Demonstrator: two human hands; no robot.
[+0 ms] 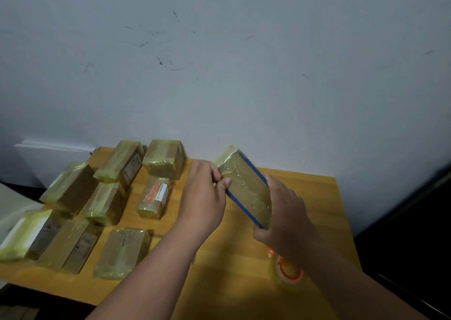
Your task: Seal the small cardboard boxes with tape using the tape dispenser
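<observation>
Tape roll [288, 271] is lying near right on the table [219, 283], half hidden behind my right forearm. I'm gripping the box [246, 188] above it: right hand [285, 212] curling round its near end, left hand [205, 193] pinching its far-left corner, long axis running near-right to far-left.

We've got brown cardboard boxes [117, 163] all wrapped in glossy, crinkly yellowish clear tape, sitting on a smooth matt wood table [305, 197], a shiny clear tape roll [288, 271] on an orange plastic core, and a scuffed matt painted wall [219, 63] behind.
</observation>
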